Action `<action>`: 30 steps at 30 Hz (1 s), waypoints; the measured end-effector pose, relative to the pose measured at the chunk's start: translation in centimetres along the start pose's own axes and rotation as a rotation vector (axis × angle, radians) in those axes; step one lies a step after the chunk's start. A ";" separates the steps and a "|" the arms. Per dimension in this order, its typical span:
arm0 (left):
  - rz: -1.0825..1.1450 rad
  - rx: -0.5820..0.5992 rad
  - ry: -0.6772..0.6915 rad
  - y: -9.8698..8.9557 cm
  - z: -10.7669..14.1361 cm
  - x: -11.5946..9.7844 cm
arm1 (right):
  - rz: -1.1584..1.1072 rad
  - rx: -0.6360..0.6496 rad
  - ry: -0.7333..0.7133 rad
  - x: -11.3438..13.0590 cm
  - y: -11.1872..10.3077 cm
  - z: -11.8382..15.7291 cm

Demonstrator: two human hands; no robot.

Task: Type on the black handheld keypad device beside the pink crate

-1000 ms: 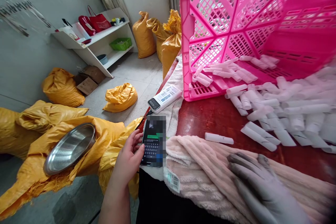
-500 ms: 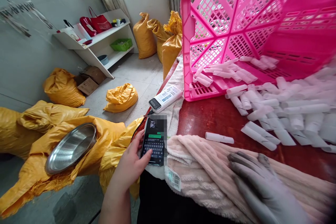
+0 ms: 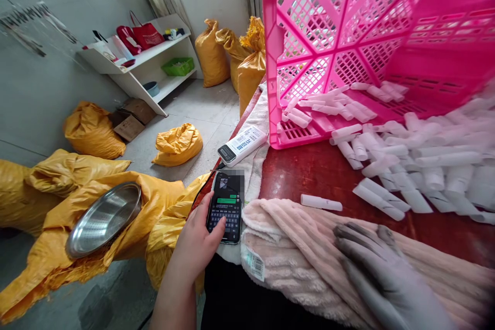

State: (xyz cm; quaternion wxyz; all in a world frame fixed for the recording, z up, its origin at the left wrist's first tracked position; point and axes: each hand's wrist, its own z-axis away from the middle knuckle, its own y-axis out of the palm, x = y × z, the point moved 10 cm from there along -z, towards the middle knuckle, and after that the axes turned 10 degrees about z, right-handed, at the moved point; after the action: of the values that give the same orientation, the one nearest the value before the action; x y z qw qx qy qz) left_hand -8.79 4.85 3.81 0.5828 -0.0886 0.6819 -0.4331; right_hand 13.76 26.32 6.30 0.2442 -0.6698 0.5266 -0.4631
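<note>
My left hand (image 3: 195, 237), bare, is shut on a black smartphone (image 3: 226, 211), with the thumb over its on-screen keyboard. The top of the screen is pixelated. My right hand (image 3: 381, 273), in a grey-coated glove, lies flat with fingers apart on a pink fleece blanket (image 3: 294, 237) and holds nothing. Beyond the blanket, several white tubes (image 3: 425, 165) lie heaped on a red table (image 3: 286, 180), spilling from a tipped pink plastic crate (image 3: 332, 46). One loose tube (image 3: 320, 202) lies nearest the blanket.
A white power bank (image 3: 242, 145) rests on a cream towel (image 3: 257, 118) at the table edge. On the left, a steel colander (image 3: 103, 219) sits on yellow woven sacks (image 3: 93, 201). More sacks, cardboard boxes (image 3: 129, 124) and a white shelf unit (image 3: 139, 56) stand around the floor.
My left thumb has moved across onto the phone's keyboard, and the phone sits slightly more upright. My right hand stays on the blanket, and the view has shifted only slightly.
</note>
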 end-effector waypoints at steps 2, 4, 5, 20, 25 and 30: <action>-0.006 -0.009 -0.008 0.0 -0.1 -0.1 | 0.002 -0.005 0.001 0.0 0.0 0.0; -0.046 -0.031 -0.008 0.0 -0.1 -0.3 | 0.005 0.000 0.005 -0.1 0.0 -0.1; -0.069 -0.042 -0.004 0.0 -0.2 -0.5 | 0.007 0.006 0.006 -0.1 0.1 -0.1; 0.305 -0.085 -0.131 -0.5 -0.6 3.0 | 0.019 0.031 0.005 -0.4 0.4 0.4; 0.484 -0.126 -0.139 -0.6 -1.2 4.1 | 0.035 0.035 0.004 -0.4 0.5 0.5; 0.443 -0.124 -0.145 -0.6 -1.4 4.1 | 0.030 0.042 0.008 -0.5 0.7 0.5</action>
State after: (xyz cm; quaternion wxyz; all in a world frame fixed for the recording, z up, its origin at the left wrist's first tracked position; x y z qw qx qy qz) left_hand -11.49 2.58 1.21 0.7044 -0.0031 0.6664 -0.2445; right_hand 13.84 26.51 5.33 0.2627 -0.6549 0.5277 -0.4730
